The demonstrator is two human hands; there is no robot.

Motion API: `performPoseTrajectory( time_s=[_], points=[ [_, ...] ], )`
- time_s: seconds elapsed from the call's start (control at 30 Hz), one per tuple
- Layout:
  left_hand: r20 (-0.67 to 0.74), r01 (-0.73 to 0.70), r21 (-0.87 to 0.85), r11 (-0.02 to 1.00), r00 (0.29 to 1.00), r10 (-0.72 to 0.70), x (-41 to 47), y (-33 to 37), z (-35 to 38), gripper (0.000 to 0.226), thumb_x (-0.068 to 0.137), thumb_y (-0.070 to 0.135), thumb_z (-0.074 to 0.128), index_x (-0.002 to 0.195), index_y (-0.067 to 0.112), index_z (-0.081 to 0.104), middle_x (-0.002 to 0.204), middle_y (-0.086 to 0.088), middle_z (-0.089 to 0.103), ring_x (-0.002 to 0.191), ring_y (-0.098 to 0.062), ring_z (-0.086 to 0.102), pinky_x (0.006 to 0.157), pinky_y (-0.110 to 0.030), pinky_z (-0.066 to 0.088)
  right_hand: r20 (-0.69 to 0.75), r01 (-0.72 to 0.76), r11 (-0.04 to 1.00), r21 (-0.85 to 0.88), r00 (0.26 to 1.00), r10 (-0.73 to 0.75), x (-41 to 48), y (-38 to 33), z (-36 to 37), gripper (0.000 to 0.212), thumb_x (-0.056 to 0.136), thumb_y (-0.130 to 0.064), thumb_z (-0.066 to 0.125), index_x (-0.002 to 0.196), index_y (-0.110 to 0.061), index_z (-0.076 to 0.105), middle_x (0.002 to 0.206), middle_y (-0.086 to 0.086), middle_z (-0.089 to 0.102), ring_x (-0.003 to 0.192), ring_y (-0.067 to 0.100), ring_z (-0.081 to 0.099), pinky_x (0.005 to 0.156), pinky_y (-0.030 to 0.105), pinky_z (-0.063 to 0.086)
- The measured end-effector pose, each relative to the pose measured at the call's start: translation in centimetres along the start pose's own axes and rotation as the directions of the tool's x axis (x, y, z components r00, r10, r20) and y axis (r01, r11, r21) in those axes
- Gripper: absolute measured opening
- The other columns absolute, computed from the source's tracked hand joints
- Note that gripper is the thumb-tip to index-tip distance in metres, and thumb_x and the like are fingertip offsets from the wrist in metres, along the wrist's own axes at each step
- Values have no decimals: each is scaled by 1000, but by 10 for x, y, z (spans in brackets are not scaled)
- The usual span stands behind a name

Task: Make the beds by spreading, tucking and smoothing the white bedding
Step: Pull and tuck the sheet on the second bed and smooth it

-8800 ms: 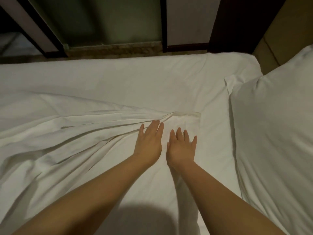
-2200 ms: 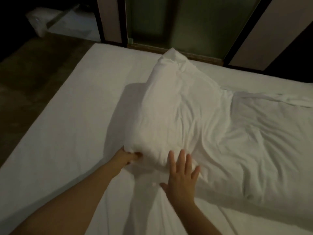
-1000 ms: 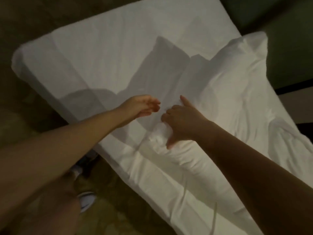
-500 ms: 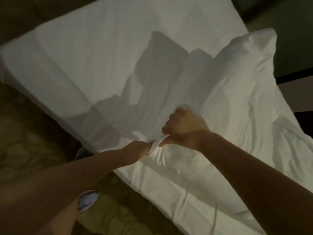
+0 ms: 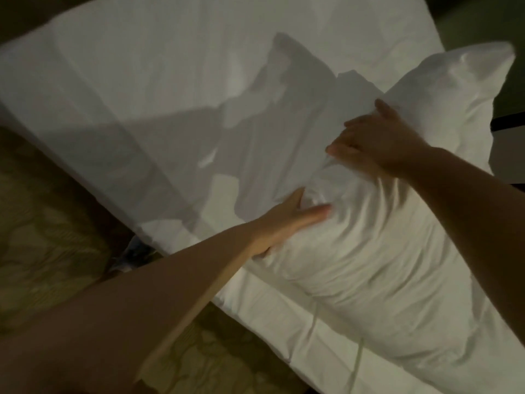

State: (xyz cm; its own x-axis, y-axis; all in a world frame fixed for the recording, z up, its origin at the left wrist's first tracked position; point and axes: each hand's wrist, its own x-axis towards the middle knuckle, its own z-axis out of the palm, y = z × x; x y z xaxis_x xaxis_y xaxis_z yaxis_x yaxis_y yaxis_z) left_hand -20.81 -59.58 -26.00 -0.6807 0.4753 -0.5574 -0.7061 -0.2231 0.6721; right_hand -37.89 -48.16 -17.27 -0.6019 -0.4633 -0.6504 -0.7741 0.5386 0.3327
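Left hand (image 5: 287, 223) and right hand (image 5: 377, 140) press flat, fingers straight, on the white pillow (image 5: 383, 251), which stretches back behind the fingertips, left hand nearer its end

a soft floor (image 5: 42, 251) fills the bottom left. it is yellow-brown with big pale leaf shapes on it, and it looks dim. more of it shows at the bottom middle. a small shoe (image 5: 133, 250) sits on the floor. it is blue-grey and white, blurry and half hidden. in the top right corner is a dark green wall (image 5: 483, 18). below it runs a black strip (image 5: 508, 124), then a pale grey panel (image 5: 508, 157).
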Motion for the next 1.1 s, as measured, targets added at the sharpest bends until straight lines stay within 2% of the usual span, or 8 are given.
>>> performPoseTrajectory(
  time_s=[0.1, 0.23, 0.4, 0.53, 0.63, 0.77, 0.93, 1.1],
  points=[
    [49, -34, 63, 997, 998, 31, 1, 1, -3, 84, 74, 51, 72, 145, 33, 30, 137, 11, 48, 123, -12, 47, 102, -29, 38, -9, -162, 985, 50, 987, 163, 20, 21, 10, 66, 93, -66, 15, 114, -32, 67, 132, 0, 58, 136, 13, 37, 115, 45, -3],
    [-15, -1, 273, 962, 1000, 5, 4, -5, 0, 39, 87, 35, 63, 116, 9, 58, 109, -3, 63, 100, -19, 60, 84, -32, 48, 1, -232, 973, -2, 973, 232, 39, 33, 20, 69, 99, -55, 15, 99, -15, 71, 114, 17, 65, 117, 27, 54, 110, 43, 16],
    [181, 171, 254, 952, 958, -221, 9, -8, -15, 19, 91, 41, 55, 101, 24, 56, 97, 11, 58, 85, -2, 55, 74, -9, 41, 23, -262, 961, 85, 965, 261, 49, 29, 20, 71, 101, -51, 18, 99, 0, 67, 110, 24, 64, 106, 36, 58, 94, 39, 39],
    [275, 186, 206, 961, 931, -239, 19, 17, -38, 37, 76, 60, 50, 92, 29, 64, 90, 13, 68, 86, -4, 65, 84, -18, 48, -11, -250, 966, 65, 968, 251, 68, 28, 15, 70, 99, -56, 16, 95, -7, 66, 102, 19, 65, 100, 35, 59, 85, 40, 41],
    [149, 156, 60, 986, 975, -163, 31, 49, -34, 42, 81, 54, 55, 110, 22, 58, 69, 16, 62, 59, 0, 59, 60, -19, 47, -58, -175, 983, 59, 982, 179, 61, 29, 6, 59, 101, -51, 18, 79, -14, 59, 93, 15, 65, 95, 34, 59, 90, 40, 37],
    [43, 43, 179, 983, 998, -51, 51, 94, -5, 77, 82, 56, 61, 145, 31, 24, 112, 14, 59, 93, -9, 65, 66, -30, 55, -329, -285, 957, 47, 900, 284, 40, 58, -19, 35, 98, -31, 36, 90, -10, 62, 96, 15, 63, 92, 35, 57, 89, 41, 35],
    [-79, -77, 347, 935, 991, 111, 87, 124, 27, 101, 75, 59, 67, 150, 25, 10, 148, 3, 37, 132, -19, 41, 100, -26, 34, -398, -474, 794, 381, 691, 603, -7, 128, -24, 40, 92, -36, 50, 130, -23, 53, 133, 10, 53, 124, 33, 45, 108, 45, 24],
    [-148, -105, 436, 894, 971, 187, 123, 155, 45, 96, 74, 61, 67, 148, 27, 16, 145, 4, 41, 125, -20, 48, 96, -28, 39, 152, -542, 336, 770, 667, 729, -37, 172, 33, 101, 64, -84, 54, 145, -28, 34, 148, 6, 40, 131, 31, 42, 110, 48, 31]
  ],
)
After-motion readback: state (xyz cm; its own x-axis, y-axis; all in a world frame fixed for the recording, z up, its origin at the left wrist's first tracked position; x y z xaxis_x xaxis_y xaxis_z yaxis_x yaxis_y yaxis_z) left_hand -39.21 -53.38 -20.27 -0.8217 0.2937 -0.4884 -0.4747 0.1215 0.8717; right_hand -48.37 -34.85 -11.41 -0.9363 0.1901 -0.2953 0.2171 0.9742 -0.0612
